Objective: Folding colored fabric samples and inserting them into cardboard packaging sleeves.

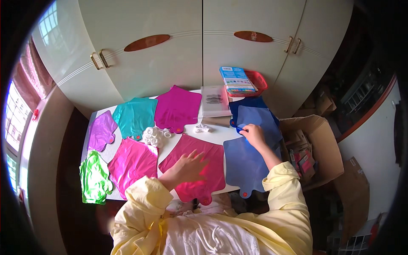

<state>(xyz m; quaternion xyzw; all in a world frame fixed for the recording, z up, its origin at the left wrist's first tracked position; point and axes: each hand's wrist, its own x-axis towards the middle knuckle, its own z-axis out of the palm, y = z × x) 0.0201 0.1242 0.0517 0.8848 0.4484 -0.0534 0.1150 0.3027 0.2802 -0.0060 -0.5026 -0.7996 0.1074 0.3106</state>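
Note:
Glossy, flat film pieces with rounded tabs, each tab marked by a red dot, lie spread over a white table [212, 134]. My right hand [253, 135] pinches the tab of a dark blue film piece [253, 102] at the table's right. A grey-blue piece [255, 117] overlaps it, and another grey-blue piece [243, 163] lies under my right forearm. My left hand [187, 166], fingers apart and slightly blurred, is over a crimson-pink piece [208, 153], holding nothing. Whether it touches the film, I cannot tell.
Pink [134, 159], green [94, 176], purple [101, 129], teal [135, 115] and magenta [177, 106] pieces lie leftward. White coiled bands [154, 137] are heaped mid-table. A clear box [214, 100] and red basket [260, 83] stand behind; a cardboard box [327, 144] is at right.

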